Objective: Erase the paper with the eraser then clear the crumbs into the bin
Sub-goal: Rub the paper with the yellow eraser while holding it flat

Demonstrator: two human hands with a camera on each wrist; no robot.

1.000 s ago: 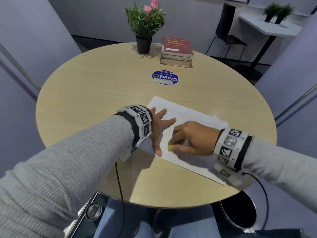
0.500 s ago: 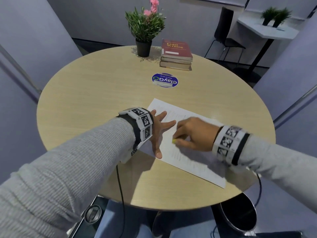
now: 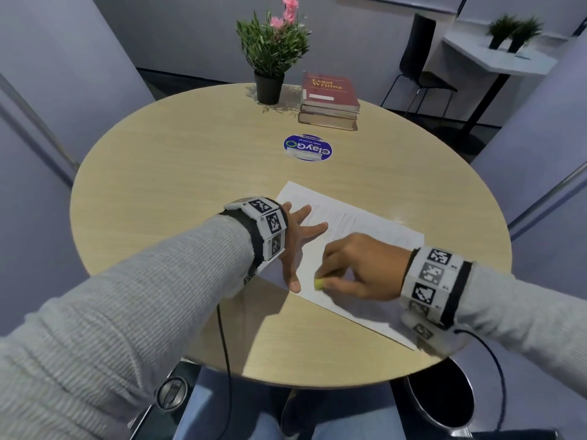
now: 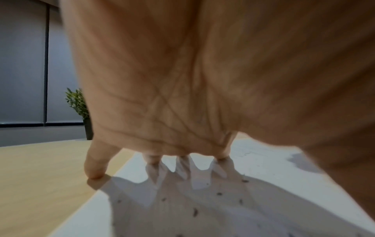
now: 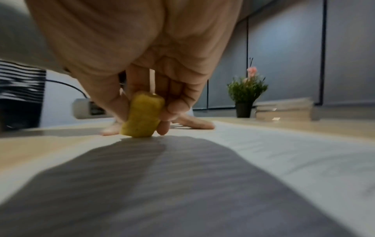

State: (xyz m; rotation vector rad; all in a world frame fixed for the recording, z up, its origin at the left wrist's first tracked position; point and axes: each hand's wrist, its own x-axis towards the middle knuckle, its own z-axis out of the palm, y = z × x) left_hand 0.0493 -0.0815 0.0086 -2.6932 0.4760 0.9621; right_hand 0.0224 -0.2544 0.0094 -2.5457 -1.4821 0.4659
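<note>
A white sheet of paper [image 3: 355, 223] lies slanted on the round wooden table [image 3: 190, 173]. My left hand [image 3: 297, 239] presses its near-left corner with straight, spread fingers [image 4: 95, 166]. My right hand [image 3: 355, 265] pinches a small yellow eraser [image 3: 318, 283] between thumb and fingers, its lower end on the paper near the left thumb. In the right wrist view the eraser [image 5: 143, 116] stands upright on the sheet [image 5: 284, 160]. Dark crumbs [image 4: 219, 194] lie scattered on the paper [image 4: 259, 157] under the left palm. A dark bin [image 3: 440, 398] stands on the floor below the table's near-right edge.
A potted plant [image 3: 270, 55] and a stack of books [image 3: 330, 101] stand at the table's far side. A round blue sticker [image 3: 308, 148] lies mid-table. A chair [image 3: 419, 65] and a side table stand behind. A cable hangs from each wrist.
My right hand rubbed the eraser away across the paper, then back toward me near the left thumb. The left hand has stayed pressing the sheet.
</note>
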